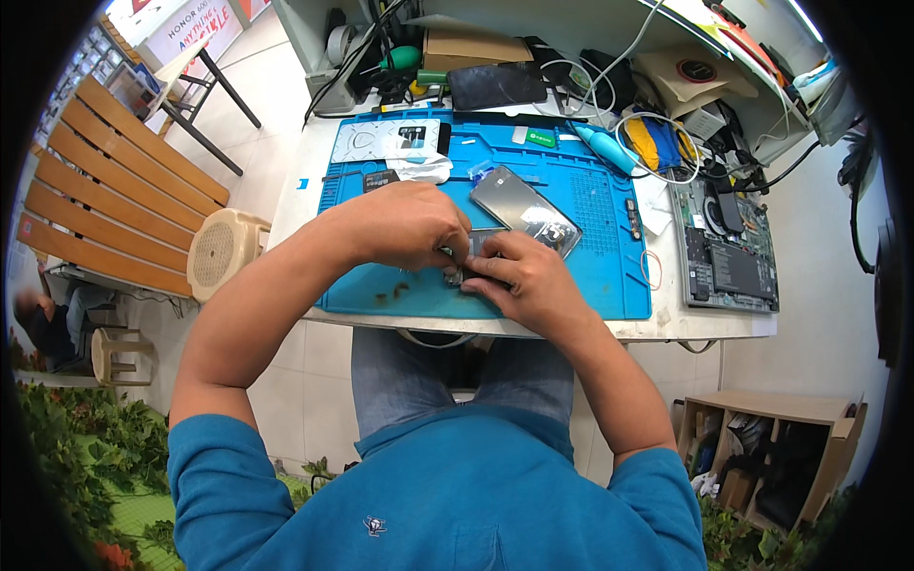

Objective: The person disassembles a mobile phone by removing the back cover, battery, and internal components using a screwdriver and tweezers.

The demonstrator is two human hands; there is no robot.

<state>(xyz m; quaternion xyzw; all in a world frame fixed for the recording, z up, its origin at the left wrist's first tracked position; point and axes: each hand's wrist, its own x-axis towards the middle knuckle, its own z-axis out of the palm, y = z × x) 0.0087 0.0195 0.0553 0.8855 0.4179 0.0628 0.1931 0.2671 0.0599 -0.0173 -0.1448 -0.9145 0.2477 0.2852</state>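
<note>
Both my hands meet over a dark, flat phone [486, 240] on the blue repair mat [600, 285]. Most of that phone is hidden beneath my fingers. My left hand [419, 226] is closed, its fingertips pinched together at the phone's lower edge; whatever they hold is too small to make out. From the other side my right hand [526, 283] grips the phone, thumb and fingers bent round its edge. A shiny grey phone back panel [524, 209] lies slanted just beyond my right hand. Past my left hand are a black battery-like piece [380, 179] and a crumpled white tissue [422, 168].
At the mat's back lie a white box [386, 140], a dark phone [497, 86] and a light-blue handheld tool [606, 148] among cables. An opened laptop [728, 252] sits on the right. A stool [225, 252] and slatted wooden bench [114, 186] stand left of the table.
</note>
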